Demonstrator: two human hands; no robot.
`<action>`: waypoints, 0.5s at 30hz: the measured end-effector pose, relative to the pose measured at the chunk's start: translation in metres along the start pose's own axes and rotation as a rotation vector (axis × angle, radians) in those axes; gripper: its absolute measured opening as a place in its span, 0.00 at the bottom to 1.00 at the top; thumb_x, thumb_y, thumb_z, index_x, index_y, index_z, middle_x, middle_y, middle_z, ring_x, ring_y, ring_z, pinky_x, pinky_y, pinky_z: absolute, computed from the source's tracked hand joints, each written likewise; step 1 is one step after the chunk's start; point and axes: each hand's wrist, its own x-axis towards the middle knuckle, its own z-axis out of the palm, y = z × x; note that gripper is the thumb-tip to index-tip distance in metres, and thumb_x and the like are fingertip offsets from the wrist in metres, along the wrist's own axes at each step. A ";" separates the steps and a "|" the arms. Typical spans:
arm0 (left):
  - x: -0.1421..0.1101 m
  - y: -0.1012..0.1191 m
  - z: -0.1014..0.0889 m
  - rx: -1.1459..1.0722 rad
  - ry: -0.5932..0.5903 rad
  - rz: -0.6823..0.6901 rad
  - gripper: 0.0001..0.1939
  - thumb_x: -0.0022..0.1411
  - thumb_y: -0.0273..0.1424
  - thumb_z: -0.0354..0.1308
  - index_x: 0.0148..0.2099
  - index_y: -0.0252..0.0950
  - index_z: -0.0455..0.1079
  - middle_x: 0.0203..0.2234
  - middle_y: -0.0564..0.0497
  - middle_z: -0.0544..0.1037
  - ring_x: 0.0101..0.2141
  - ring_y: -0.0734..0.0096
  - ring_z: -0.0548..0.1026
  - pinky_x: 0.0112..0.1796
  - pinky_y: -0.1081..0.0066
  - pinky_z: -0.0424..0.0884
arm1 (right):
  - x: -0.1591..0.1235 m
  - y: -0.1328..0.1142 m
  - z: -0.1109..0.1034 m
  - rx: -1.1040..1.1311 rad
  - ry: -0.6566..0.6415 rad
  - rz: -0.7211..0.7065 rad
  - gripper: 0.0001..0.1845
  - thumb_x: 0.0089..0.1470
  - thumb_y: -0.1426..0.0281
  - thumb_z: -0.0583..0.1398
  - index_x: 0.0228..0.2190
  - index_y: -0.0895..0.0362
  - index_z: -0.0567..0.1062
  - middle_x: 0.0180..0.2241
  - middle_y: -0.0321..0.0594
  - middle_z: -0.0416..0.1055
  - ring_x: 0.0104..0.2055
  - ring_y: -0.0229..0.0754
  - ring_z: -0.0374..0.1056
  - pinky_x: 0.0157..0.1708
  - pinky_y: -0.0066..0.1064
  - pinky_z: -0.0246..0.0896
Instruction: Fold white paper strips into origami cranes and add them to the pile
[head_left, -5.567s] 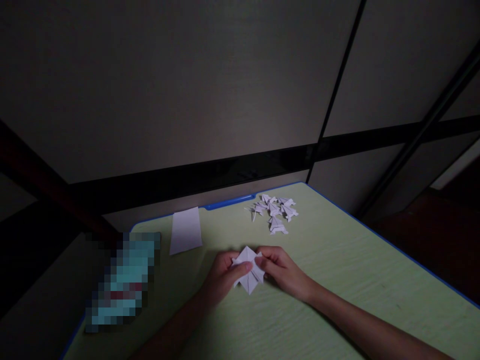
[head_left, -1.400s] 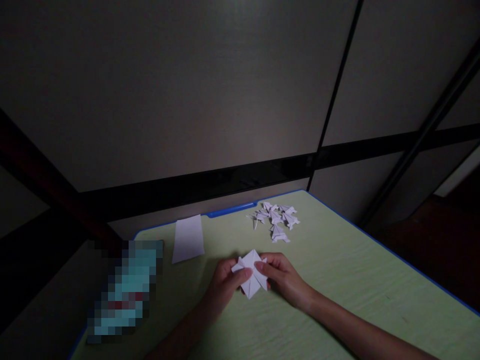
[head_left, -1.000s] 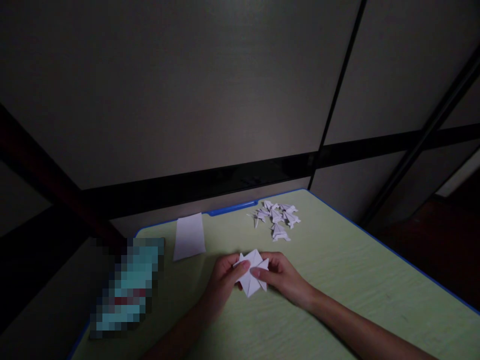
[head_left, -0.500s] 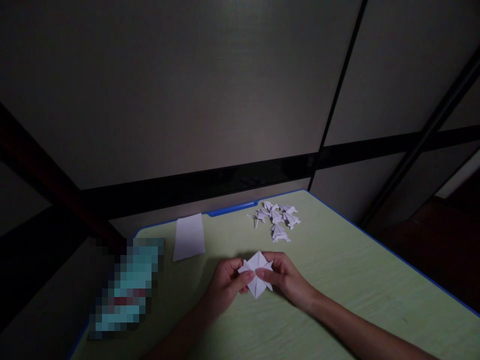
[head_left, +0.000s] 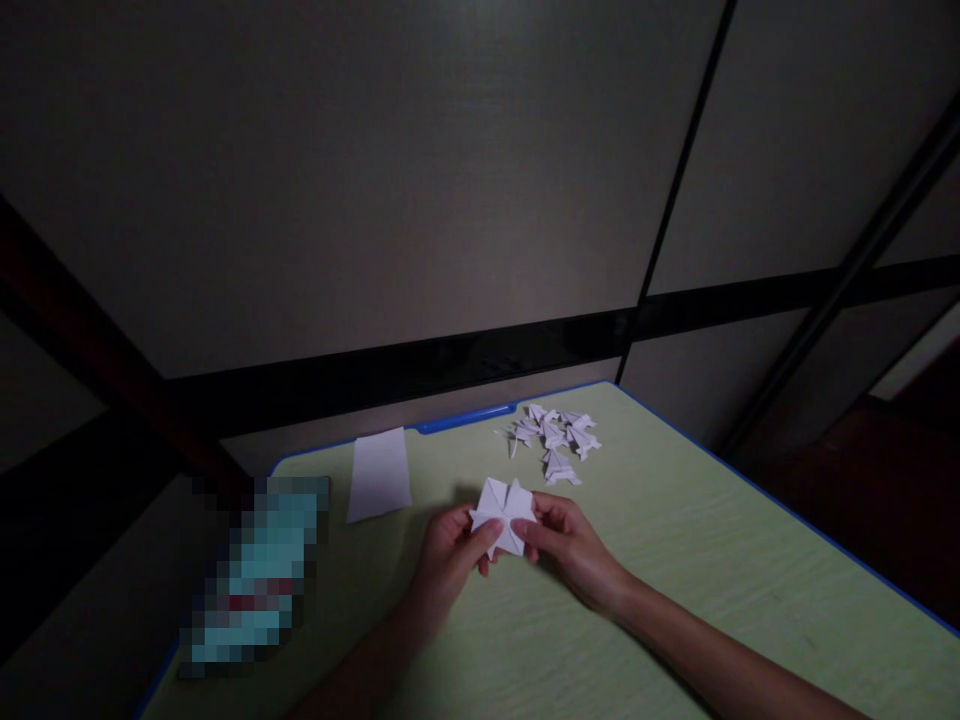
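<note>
A small piece of folded white paper, creased and with pointed flaps, is held up between my two hands over the table. My left hand pinches its left side, thumb on the front and fingers behind. On the opposite side my right hand grips it the same way, the thumb pressing near the middle. Beyond the hands lies a cluster of folded white paper frogs, several of them close together. The fingers behind the paper are partly hidden.
A plain sheet of white paper lies at the table's back left. The pale green table has a blue rim and a blue pen tray at its far edge. A blurred-out teal item rests on the left. Dark panels stand behind.
The folded paper has turned in my hands and moved slightly up and left, so a different outline faces me. Both hands keep their grip. The frogs and sheet stay put.
</note>
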 end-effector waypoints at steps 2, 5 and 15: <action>-0.001 0.000 0.001 0.023 -0.010 -0.032 0.10 0.40 0.33 0.58 0.23 0.28 0.67 0.11 0.54 0.68 0.13 0.81 0.61 0.15 0.80 0.56 | 0.000 0.000 0.000 0.017 0.041 0.009 0.09 0.41 0.68 0.58 0.19 0.62 0.66 0.13 0.30 0.59 0.14 0.27 0.50 0.14 0.20 0.41; -0.001 -0.001 0.002 0.058 -0.021 -0.067 0.09 0.39 0.31 0.59 0.23 0.29 0.69 0.11 0.53 0.69 0.14 0.79 0.63 0.15 0.79 0.57 | -0.001 0.000 0.001 0.009 0.100 0.017 0.09 0.40 0.69 0.59 0.19 0.61 0.66 0.13 0.28 0.57 0.12 0.25 0.45 0.10 0.19 0.36; 0.001 -0.002 -0.003 -0.020 -0.037 -0.006 0.11 0.39 0.31 0.59 0.27 0.29 0.69 0.17 0.52 0.71 0.17 0.78 0.64 0.16 0.79 0.59 | -0.001 -0.002 0.000 -0.003 0.120 0.034 0.10 0.40 0.67 0.59 0.18 0.62 0.66 0.12 0.28 0.56 0.11 0.24 0.45 0.11 0.20 0.34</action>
